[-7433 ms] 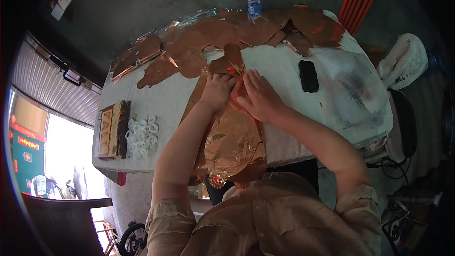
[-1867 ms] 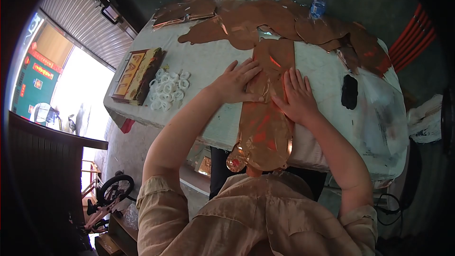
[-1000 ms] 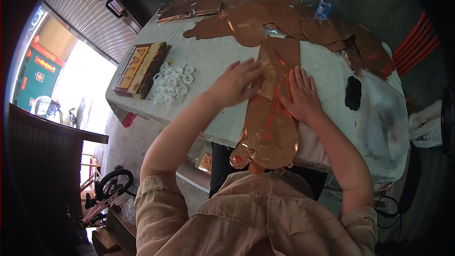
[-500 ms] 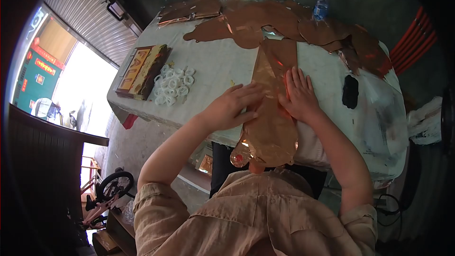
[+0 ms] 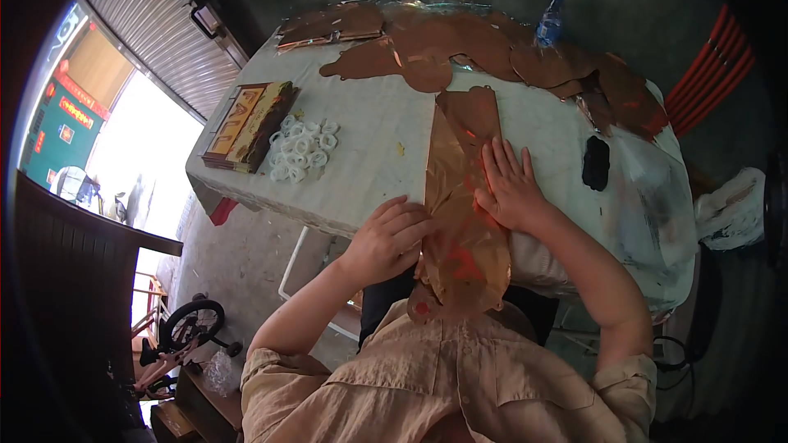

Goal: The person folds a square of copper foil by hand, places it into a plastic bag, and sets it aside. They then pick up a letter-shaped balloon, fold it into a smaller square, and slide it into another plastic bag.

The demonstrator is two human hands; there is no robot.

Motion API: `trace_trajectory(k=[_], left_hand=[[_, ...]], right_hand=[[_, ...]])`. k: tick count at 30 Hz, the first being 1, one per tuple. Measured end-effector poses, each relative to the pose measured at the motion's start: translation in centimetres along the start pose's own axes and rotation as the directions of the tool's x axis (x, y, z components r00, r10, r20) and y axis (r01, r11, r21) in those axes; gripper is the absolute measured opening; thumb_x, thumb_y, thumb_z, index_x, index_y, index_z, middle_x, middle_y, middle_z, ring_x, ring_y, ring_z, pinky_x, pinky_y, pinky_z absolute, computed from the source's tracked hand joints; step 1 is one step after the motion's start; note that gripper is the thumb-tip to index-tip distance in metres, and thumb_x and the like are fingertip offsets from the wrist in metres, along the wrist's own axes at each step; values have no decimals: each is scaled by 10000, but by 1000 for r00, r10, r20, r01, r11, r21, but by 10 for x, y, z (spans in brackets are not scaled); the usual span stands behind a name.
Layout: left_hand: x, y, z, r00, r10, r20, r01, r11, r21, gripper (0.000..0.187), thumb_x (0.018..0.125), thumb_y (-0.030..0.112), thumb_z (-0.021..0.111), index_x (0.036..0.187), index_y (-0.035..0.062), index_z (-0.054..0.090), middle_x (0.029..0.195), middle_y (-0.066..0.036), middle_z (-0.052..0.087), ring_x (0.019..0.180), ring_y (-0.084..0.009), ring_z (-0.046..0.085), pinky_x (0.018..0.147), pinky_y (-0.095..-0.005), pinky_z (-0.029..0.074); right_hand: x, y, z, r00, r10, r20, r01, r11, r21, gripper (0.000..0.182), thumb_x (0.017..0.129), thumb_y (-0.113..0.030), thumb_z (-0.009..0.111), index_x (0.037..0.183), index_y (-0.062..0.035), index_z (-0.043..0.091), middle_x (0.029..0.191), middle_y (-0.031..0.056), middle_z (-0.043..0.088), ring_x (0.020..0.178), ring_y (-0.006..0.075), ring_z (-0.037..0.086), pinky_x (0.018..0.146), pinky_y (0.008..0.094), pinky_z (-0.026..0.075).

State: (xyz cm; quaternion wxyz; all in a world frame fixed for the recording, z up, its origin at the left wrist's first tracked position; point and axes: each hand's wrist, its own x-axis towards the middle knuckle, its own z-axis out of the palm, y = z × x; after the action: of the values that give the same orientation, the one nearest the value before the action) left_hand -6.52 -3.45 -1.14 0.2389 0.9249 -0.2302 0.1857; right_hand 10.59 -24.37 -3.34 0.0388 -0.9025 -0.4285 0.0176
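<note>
A long, shiny copper-coloured foil sheet [image 5: 464, 172] lies folded on the white-covered table, its near end hanging at the table edge against my shirt. My left hand [image 5: 394, 234] rests at the sheet's left edge, fingers slightly bent and close together, with its fingertips touching the foil. On the right side of the sheet, my right hand [image 5: 510, 189] lies flat with its fingers spread. A round tab with a red spot [image 5: 422, 308] shows at the lower left of the foil.
More copper foil pieces [image 5: 484, 37] spread along the far edge, beside a water bottle [image 5: 551, 18]. White rings [image 5: 302, 148] and a stack of printed packets [image 5: 249, 127] lie at left. A black object [image 5: 596, 163] sits at right, near clear plastic [image 5: 648, 197].
The foil sheet has shifted toward me and slightly left, away from the far pieces. My left hand has moved down and left to the sheet's edge; my right hand has shifted slightly.
</note>
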Motion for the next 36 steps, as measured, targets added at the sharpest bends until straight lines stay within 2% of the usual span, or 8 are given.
trace_trajectory(k=[5,11,15,17,24,27,34,36], left_hand=[[28,-13,-3,991,113,-70,-109,992,59,347,694,19,654,1038,65,647,1087,-77,609,1041,-274,578,920,-403,478],[40,-27,4,969,232,85,-236,971,38,345,653,53,701,997,65,668,1014,-71,659,986,-257,614,839,-371,516],[42,-26,3,988,152,34,-148,986,-78,279,658,8,681,934,50,682,946,-96,675,917,-280,637,808,-371,526],[43,-27,4,994,111,12,-108,985,-132,260,662,-7,674,917,43,682,928,-105,675,898,-288,640,800,-371,527],[44,-28,2,1000,15,25,-8,964,-264,285,646,-49,648,918,33,673,898,-107,668,881,-305,628,774,-376,514],[46,-25,1,999,-23,29,31,955,-294,306,629,-64,641,916,40,669,892,-101,668,883,-301,621,760,-375,514],[42,-30,2,995,-88,46,98,933,-345,321,638,-78,622,935,37,667,901,-113,659,878,-305,614,749,-368,504],[40,-36,6,991,-126,54,137,913,-384,322,634,-77,619,933,34,665,907,-112,659,876,-305,611,745,-365,503]], right_hand=[[0,-1,3,999,21,-37,-19,999,47,809,898,-469,424,1458,44,148,1519,262,138,1429,368,113,1130,567,20],[-3,-4,-8,999,43,24,-44,997,57,784,910,-418,417,1474,19,91,1530,245,116,1442,329,76,1139,538,11],[-9,17,1,989,16,-145,29,951,307,752,892,-322,485,1483,-23,128,1536,215,136,1446,307,79,1141,532,8],[-19,32,-3,963,-33,-266,145,898,416,666,842,-181,553,1446,-68,294,1521,181,217,1430,308,160,1144,526,77],[-51,26,-24,917,-293,-270,362,896,258,519,759,-66,600,1272,-73,524,1394,144,421,1290,321,409,1090,496,298],[-41,16,-14,774,-438,-457,538,836,111,429,774,-90,637,1200,-82,586,1282,116,519,1172,299,500,1043,439,374],[-48,18,-20,843,-383,-377,492,832,256,461,738,-105,688,1185,-72,580,1289,121,518,1179,302,498,1041,439,372],[-56,13,-28,883,-280,-377,443,764,468,482,702,-104,707,1168,-88,587,1288,119,522,1184,306,496,1040,437,369]])
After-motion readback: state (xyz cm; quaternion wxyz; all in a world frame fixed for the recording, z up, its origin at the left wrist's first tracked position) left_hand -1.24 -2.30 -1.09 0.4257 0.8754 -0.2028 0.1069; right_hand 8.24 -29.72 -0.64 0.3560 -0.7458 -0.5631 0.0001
